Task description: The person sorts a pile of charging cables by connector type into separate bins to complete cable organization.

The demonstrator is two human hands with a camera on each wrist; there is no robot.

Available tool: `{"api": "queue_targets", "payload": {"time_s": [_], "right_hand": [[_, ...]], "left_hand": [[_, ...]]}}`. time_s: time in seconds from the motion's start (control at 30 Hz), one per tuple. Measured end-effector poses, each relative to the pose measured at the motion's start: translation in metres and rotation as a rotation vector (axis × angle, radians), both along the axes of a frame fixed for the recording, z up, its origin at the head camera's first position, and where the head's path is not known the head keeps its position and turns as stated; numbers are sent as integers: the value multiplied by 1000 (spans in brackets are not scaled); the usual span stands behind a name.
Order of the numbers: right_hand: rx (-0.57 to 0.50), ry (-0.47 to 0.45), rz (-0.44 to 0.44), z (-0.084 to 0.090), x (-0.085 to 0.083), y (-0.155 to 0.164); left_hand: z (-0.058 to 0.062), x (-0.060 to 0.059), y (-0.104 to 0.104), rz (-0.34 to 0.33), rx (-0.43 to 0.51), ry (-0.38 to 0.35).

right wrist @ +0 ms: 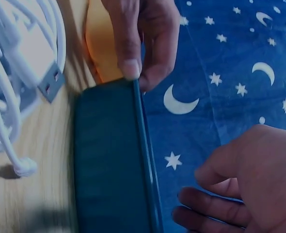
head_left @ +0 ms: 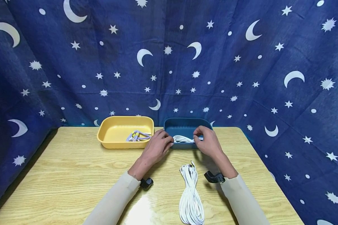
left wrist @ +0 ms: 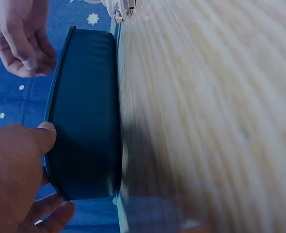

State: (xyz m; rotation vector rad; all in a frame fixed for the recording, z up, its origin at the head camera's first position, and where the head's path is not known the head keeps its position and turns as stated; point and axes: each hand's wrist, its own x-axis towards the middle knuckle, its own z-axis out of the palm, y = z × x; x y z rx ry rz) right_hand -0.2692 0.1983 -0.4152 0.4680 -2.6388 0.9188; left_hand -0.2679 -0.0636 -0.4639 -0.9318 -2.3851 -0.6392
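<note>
A dark teal bin [head_left: 183, 146] stands at the back of the table with a coiled white cable [head_left: 183, 139] inside. My left hand [head_left: 157, 144] holds the bin's left end; the left wrist view shows its thumb [left wrist: 47, 137] on the rim and fingers around the outside. Over the bin's right part is my right hand [head_left: 208, 140], its fingers loosely bent. Nothing shows between those fingers in the right wrist view, where the hand [right wrist: 249, 179] is apart from the rim. In front of the bin lies a long bundled white USB cable [head_left: 191, 197].
To the left of the teal bin stands a yellow bin [head_left: 110, 145], holding a bundled pale purple cable [head_left: 139, 136] with a yellow part. Both bins sit near the back edge of the wooden table [head_left: 81, 175]. A dark blue curtain [head_left: 124, 103] with moons and stars hangs behind.
</note>
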Motion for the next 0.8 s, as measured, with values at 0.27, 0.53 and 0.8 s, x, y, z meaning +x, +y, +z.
{"api": "queue_targets", "payload": {"time_s": [0.27, 0.53, 0.8], "right_hand": [[-12, 18, 6, 6, 20, 2], [-37, -48, 38, 3, 36, 5], [-31, -78, 77, -6, 45, 2]], "left_hand": [[0, 0, 1, 0, 10, 2], [0, 2, 2, 2, 9, -12], [0, 2, 1, 10, 12, -8]]}}
